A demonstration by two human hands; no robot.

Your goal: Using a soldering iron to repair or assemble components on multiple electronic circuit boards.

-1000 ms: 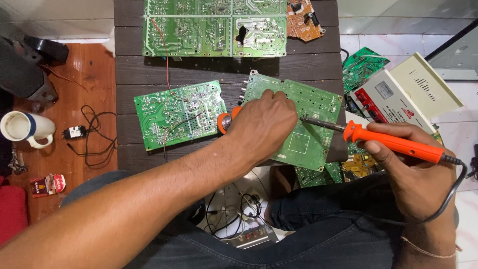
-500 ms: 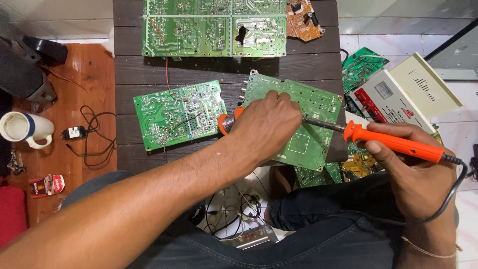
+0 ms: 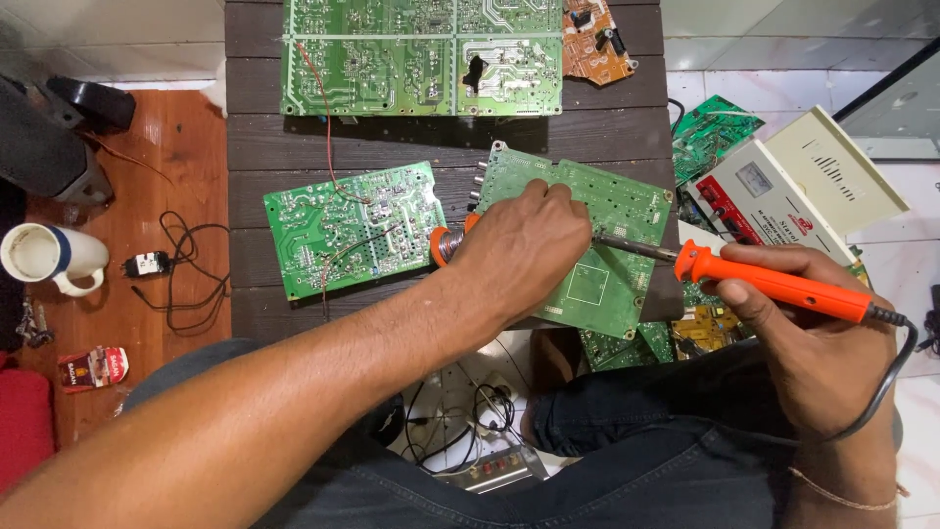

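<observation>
Right hand (image 3: pixel 818 343) grips orange soldering iron (image 3: pixel 774 284) – left hand (image 3: pixel 519 250) pinches solder on green board (image 3: pixel 587 245); hot tip near fingers – burn risk.

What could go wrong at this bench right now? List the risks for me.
1. The left hand rests on the green circuit board right beside the metal tip of the orange soldering iron held by the right hand; a slip could burn the fingers.
2. That board overhangs the table edge and might tip.
3. The iron's cord loops by the wrist and could snag.
</observation>
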